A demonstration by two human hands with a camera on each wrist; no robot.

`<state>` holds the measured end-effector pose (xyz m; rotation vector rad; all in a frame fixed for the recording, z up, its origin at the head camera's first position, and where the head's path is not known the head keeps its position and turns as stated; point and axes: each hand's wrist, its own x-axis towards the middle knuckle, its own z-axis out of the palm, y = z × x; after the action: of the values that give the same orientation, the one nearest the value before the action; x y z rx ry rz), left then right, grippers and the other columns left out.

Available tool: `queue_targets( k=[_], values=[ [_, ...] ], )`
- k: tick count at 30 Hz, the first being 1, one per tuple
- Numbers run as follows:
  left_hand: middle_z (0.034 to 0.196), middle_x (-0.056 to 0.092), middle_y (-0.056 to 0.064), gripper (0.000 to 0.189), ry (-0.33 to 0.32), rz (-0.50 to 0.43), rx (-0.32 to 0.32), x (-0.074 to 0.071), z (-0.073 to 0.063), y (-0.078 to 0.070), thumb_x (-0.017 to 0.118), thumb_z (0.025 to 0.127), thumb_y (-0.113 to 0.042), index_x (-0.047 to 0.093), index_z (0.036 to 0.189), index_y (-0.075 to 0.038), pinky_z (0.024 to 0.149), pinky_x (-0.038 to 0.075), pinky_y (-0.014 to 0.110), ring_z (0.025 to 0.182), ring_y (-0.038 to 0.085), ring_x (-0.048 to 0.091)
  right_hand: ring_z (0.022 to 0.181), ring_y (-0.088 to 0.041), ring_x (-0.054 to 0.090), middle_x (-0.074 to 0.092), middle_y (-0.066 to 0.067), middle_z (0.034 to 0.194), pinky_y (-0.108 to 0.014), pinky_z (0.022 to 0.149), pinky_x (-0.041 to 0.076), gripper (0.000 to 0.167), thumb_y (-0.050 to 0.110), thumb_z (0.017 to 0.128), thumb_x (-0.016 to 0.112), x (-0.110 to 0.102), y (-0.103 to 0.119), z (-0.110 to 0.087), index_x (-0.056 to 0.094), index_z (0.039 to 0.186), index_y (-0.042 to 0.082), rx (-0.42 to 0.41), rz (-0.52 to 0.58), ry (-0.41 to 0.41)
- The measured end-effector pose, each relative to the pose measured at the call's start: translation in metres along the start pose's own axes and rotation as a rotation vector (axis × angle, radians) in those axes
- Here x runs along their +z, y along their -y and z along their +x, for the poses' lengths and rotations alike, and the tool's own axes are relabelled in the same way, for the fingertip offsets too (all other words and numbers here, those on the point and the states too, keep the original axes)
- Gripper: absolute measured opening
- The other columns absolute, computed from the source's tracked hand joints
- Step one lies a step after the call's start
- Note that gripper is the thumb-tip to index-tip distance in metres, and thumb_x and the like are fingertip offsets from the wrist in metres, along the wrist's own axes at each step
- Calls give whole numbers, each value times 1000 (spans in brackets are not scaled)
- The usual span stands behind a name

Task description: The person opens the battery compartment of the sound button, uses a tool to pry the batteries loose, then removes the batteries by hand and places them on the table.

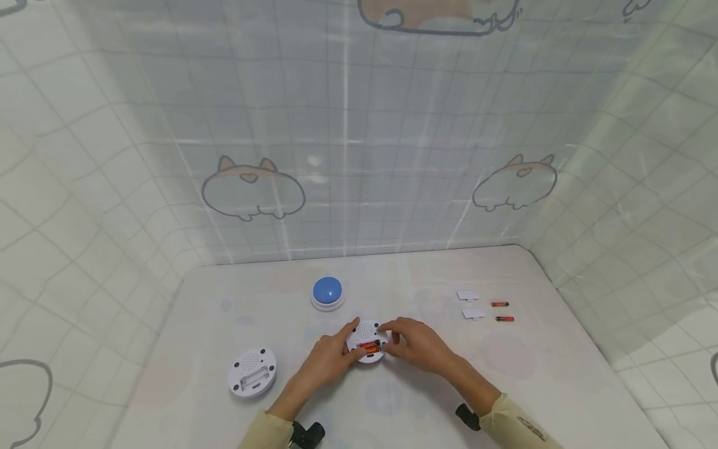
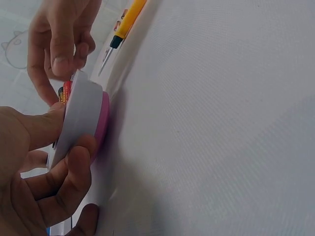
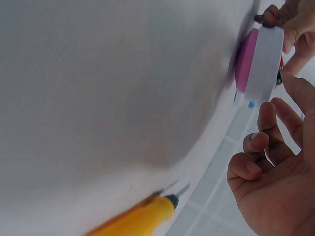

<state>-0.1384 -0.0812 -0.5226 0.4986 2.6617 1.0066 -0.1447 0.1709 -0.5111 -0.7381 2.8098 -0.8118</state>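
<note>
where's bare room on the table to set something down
Bare: between the blue button and the white covers; also on the near side of the loose batteries. Crowded: the middle, left hand gripping the pink-and-white device, right hand and yellow screwdriver close by.

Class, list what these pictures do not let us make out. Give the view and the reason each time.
1. Face-down side of the leftmost button: head view, hidden under its own white base.
2. Pink cap of the held button: head view, hidden by its base.
3. Handle end of the screwdriver: cut off by the left wrist view's top edge and the right's bottom edge.
4. Lettering on the loose batteries: head view, too small.
</note>
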Motion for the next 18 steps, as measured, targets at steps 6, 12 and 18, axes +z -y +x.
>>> queue_targets(
  k=[6,12,18],
  values=[
    [64,52,-9,69,-2,4,9,1,1,0,66,95,-47,41,155,-20,54,37,25,56,5,46,74,-4,49,52,18,84,-22,64,41,27,37,94,70,3,5,3,72,120,29,0,-24,6],
    [62,52,-9,69,-4,-3,18,2,1,1,66,95,-46,41,155,-20,53,36,24,55,5,45,79,-4,50,56,18,88,-23,69,44,21,33,94,71,6,7,5,76,114,27,-1,-52,-10],
    [62,53,-10,70,-15,0,25,3,1,2,66,96,-45,41,154,-18,52,37,24,54,5,46,78,-3,50,56,19,86,-25,71,44,17,32,94,73,9,9,6,76,109,27,-13,-99,-33]
  ],
)
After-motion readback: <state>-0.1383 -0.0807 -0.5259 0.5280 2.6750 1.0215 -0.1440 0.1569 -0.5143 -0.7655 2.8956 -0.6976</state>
